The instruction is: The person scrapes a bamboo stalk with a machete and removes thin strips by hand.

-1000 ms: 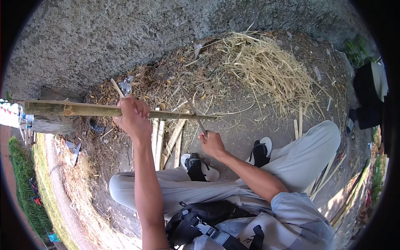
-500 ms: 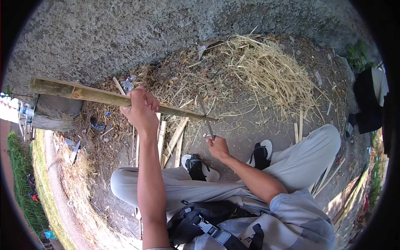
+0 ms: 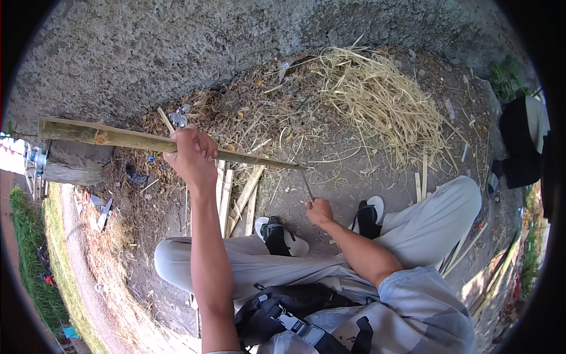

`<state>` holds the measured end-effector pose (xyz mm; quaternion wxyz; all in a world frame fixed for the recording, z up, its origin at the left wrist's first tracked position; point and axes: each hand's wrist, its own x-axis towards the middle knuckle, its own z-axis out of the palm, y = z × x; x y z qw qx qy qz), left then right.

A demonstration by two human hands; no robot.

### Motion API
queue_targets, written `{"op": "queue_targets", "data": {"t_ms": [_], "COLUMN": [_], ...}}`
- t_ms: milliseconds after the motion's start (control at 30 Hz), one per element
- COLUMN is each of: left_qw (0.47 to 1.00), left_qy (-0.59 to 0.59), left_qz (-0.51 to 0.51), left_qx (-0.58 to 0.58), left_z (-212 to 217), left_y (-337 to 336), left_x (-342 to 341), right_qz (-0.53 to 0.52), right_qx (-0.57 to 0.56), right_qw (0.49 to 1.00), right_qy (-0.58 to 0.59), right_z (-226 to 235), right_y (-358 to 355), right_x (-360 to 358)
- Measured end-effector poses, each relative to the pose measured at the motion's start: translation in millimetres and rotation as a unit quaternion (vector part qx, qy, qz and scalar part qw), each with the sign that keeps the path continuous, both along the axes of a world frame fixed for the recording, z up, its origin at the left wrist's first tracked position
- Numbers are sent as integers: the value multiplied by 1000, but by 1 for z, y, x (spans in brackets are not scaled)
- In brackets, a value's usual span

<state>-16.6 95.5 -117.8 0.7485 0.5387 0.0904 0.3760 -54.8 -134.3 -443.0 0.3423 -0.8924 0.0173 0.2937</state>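
Observation:
My left hand (image 3: 194, 158) is closed around a long split bamboo pole (image 3: 132, 138). It is held aslant, with the wide end at the far left and the thin end over the ground in front of me. My right hand (image 3: 320, 211) is closed on a knife, its handle hidden by the fingers. The narrow dark blade (image 3: 308, 185) points up toward the pole's thin end. Whether blade and bamboo touch there, I cannot tell.
A heap of pale bamboo shavings (image 3: 383, 100) lies ahead, below a rough wall (image 3: 177, 47). Flat bamboo strips (image 3: 244, 200) rest near my sandalled feet. A stone block (image 3: 79, 160) stands under the pole's wide end. A black bag (image 3: 277, 312) sits at my waist.
My right hand has shifted a little right and down, and the blade that crossed the pole now reaches only its thin end. My left hand and the pole have moved slightly left.

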Motion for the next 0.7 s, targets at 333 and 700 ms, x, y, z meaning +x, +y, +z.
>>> {"op": "queue_targets", "data": {"t_ms": [333, 700], "left_qw": [965, 975], "left_qy": [-114, -139], "left_qz": [-228, -172], "left_qx": [63, 32], "left_z": [7, 1], "left_y": [5, -17], "left_x": [-26, -17], "right_qz": [100, 129], "right_qx": [151, 119], "right_qw": [947, 979], "right_qy": [-266, -104], "right_z": [168, 184], "right_y": [33, -18], "right_x": [13, -19]}}
